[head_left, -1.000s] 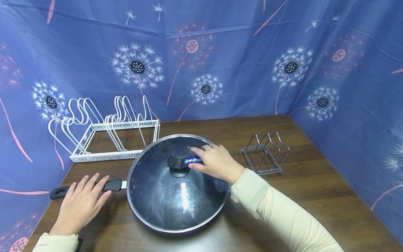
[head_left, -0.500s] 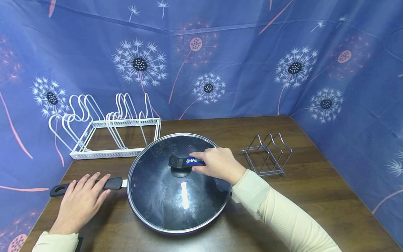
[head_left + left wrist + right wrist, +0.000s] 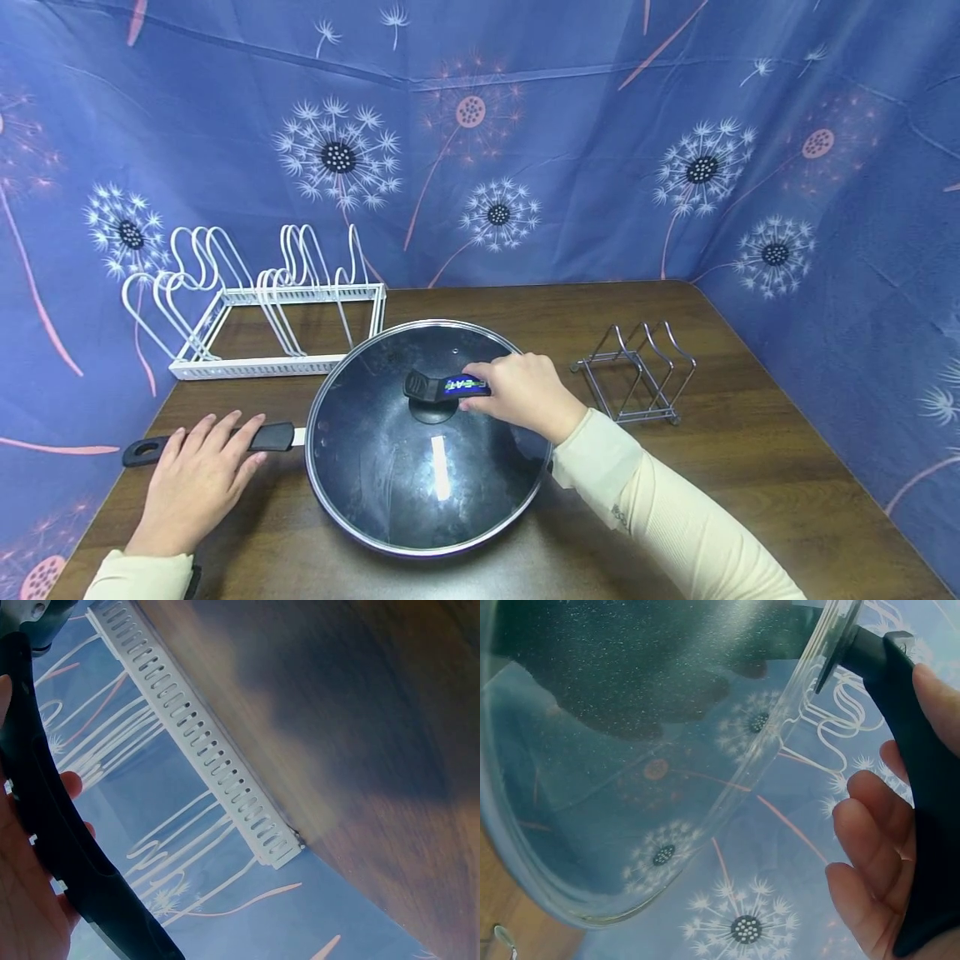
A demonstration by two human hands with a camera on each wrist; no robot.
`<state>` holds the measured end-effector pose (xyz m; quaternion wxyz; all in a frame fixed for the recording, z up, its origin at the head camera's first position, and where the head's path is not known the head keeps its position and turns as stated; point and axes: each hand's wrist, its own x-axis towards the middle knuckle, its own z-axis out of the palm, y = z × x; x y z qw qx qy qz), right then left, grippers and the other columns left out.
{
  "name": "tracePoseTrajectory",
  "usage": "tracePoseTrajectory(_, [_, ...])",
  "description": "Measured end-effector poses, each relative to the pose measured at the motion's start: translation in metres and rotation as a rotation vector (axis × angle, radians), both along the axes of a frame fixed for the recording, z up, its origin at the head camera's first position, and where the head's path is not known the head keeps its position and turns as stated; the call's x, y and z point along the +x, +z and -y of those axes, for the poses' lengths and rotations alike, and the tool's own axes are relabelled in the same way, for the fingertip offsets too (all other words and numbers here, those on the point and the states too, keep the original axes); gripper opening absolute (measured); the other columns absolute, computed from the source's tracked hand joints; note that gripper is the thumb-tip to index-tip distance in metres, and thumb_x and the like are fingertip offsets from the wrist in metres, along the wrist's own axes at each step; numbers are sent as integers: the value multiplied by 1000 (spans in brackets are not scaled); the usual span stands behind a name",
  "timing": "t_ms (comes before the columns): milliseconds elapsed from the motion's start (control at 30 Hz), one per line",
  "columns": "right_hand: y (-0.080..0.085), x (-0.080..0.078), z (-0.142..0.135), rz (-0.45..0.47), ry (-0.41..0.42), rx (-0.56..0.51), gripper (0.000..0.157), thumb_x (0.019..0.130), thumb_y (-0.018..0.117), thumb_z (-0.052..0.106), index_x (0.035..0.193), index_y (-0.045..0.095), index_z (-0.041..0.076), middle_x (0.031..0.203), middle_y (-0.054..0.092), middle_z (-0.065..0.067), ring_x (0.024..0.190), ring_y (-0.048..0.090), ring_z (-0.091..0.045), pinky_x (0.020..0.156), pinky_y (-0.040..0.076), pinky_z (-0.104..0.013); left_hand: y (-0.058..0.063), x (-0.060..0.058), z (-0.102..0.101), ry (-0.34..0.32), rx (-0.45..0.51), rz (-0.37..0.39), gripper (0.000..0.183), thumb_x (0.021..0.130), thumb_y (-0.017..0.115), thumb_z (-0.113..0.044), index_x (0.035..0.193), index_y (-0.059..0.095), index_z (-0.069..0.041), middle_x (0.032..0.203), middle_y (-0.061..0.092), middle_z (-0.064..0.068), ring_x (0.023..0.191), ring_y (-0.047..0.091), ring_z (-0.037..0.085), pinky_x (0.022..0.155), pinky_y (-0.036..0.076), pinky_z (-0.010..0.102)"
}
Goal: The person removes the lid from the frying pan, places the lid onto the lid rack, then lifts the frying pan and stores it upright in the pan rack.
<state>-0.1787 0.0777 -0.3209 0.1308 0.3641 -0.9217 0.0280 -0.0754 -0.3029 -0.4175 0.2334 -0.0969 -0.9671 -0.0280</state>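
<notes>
A large pan covered by a dark glass lid [image 3: 390, 492] with a steel rim sits on the wooden table. My left hand [image 3: 191, 492] rests across the pan's long black handle [image 3: 273, 437], fingers nearly straight and fingertips just past its far side. The left wrist view shows this handle [image 3: 52, 787] from below with fingertips peeking out. My right hand [image 3: 525, 396] grips the black lid handle [image 3: 427, 387], which bears a blue label. In the right wrist view, curled fingers [image 3: 866, 832] and the thumb lie on either side of the lid handle [image 3: 937, 825].
A white wire rack [image 3: 255, 367] with upright loops stands behind the pan at the left. To the right is a small silver wire rack [image 3: 637, 412]. A blue dandelion-print curtain [image 3: 585, 167] hangs behind and beside the table [image 3: 750, 483].
My right hand's fingers, earlier spread over the lid handle with the index finger extended, have curled round it. My left hand and the pan have stayed in place.
</notes>
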Motion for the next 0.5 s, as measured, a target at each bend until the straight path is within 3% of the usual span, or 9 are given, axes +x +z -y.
tracePoseTrajectory(433, [-4, 2, -3, -92, 40, -30, 43, 77, 75, 47, 109, 72, 19, 72, 66, 1, 52, 54, -12, 40, 34, -26, -5, -2, -2, -6, 32, -59, 49, 98, 41, -49, 119, 59, -9, 119, 58, 24, 110, 48, 47, 92, 31, 66])
tracePoseTrajectory(500, [-5, 2, -3, -102, 44, -33, 42, 77, 75, 47, 108, 72, 19, 71, 66, 2, 52, 55, -11, 40, 35, -27, -6, -2, -2, 1, 35, -55, 47, 97, 43, -48, 119, 58, -9, 120, 58, 25, 110, 48, 47, 92, 31, 66])
